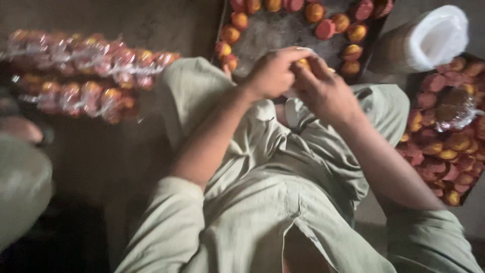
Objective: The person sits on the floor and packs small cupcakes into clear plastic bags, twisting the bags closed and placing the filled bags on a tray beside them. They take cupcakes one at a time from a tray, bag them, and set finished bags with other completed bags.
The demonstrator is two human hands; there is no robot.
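Observation:
My left hand (273, 73) and my right hand (323, 91) meet above my lap, close to the near edge of a dark metal tray (283, 33). Between their fingers is a small round orange sweet (303, 63) together with a bit of clear wrapper; both hands grip it. Round orange and red sweets (348, 23) line the tray's rim. The picture is blurred, so the wrapper's shape is unclear.
On the floor at left lie rows of wrapped sweets in clear plastic (86, 76). A second tray (449, 131) heaped with red and orange sweets sits at right, with a stack of white plastic wrappers (429, 40) behind it. Another person's knee (20, 182) is at the left edge.

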